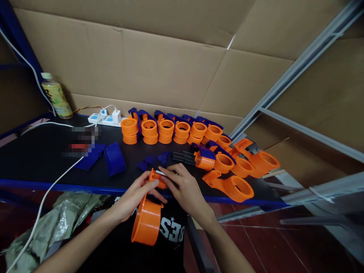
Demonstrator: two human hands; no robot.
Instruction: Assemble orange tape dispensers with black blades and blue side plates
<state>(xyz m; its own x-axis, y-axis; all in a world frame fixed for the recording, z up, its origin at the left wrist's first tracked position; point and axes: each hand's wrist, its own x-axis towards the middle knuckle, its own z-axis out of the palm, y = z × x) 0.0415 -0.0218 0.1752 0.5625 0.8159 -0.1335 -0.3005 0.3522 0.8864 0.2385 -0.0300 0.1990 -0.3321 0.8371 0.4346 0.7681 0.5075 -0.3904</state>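
Observation:
My left hand (139,193) is closed around the arm of an orange tape dispenser (148,222), whose round hub hangs down over my lap. At the dispenser's upper end sits a pale toothed blade (160,173). The fingers of my right hand (182,185) close on that blade end from the other side, and their tips partly hide it. On the table just beyond my hands lie small dark blue parts (163,157) and black rods (183,157).
Stacked orange-and-blue dispensers (166,131) line the table's back. Loose orange dispensers (240,188) lie at the right. Flat blue pieces (114,158), a power strip (105,119) and a bottle (58,96) are at the left. A white cable (51,184) crosses the front edge.

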